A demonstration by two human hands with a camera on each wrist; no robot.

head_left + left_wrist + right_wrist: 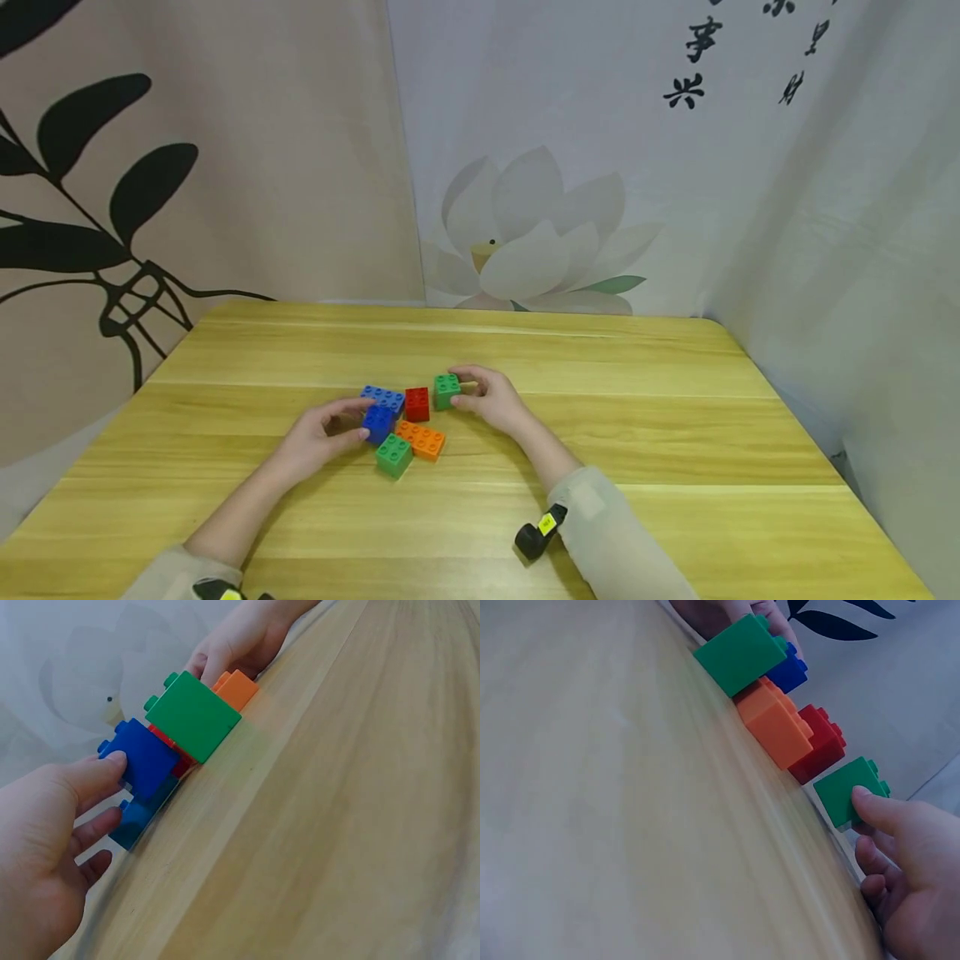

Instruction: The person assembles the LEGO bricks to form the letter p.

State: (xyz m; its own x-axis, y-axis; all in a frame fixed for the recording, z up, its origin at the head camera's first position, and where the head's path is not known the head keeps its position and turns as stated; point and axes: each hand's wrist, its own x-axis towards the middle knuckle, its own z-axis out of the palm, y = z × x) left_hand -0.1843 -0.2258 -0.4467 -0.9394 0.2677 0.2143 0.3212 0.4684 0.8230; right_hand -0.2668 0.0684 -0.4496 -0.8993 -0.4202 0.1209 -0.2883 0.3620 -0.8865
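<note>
My left hand (318,440) pinches a square blue toy brick (378,424) between thumb and fingers. In the left wrist view that blue brick (146,759) is slightly tilted, with a longer blue brick (140,817) lying behind and below it. My right hand (492,400) grips a square green brick (447,390) at the right of the group. The right wrist view shows the thumb against the side of this green brick (845,793). Between the hands are a red brick (417,404) and a longer orange brick (422,440). A second green brick (394,455) sits nearest the front.
All the bricks are on a wooden table (465,533). A pale curtain with a printed lotus (547,242) hangs behind the far edge, and dark printed leaves (153,187) are at the left. A black wrist camera (536,537) is on the right sleeve.
</note>
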